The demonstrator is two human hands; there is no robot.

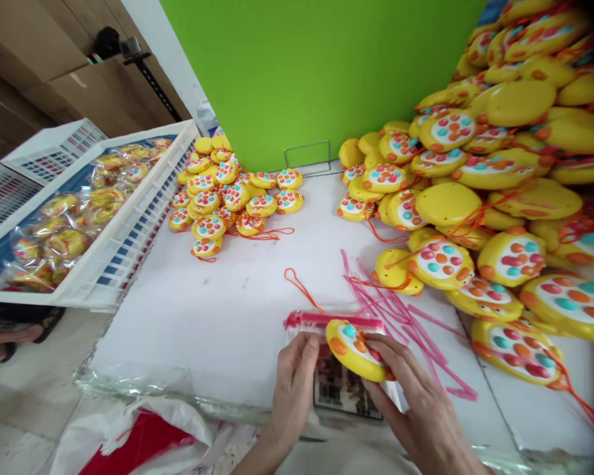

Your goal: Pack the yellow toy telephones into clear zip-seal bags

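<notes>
Right grip (418,392) holds toy (357,359) dots up, length slanting down rightward.

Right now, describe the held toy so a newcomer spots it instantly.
Find the big green panel, then drop down the white tabletop to its near edge. There, the right hand holds a yellow toy with coloured bumps on a white patch. Unlike the similar piled toys, it alone is in a hand.
</notes>
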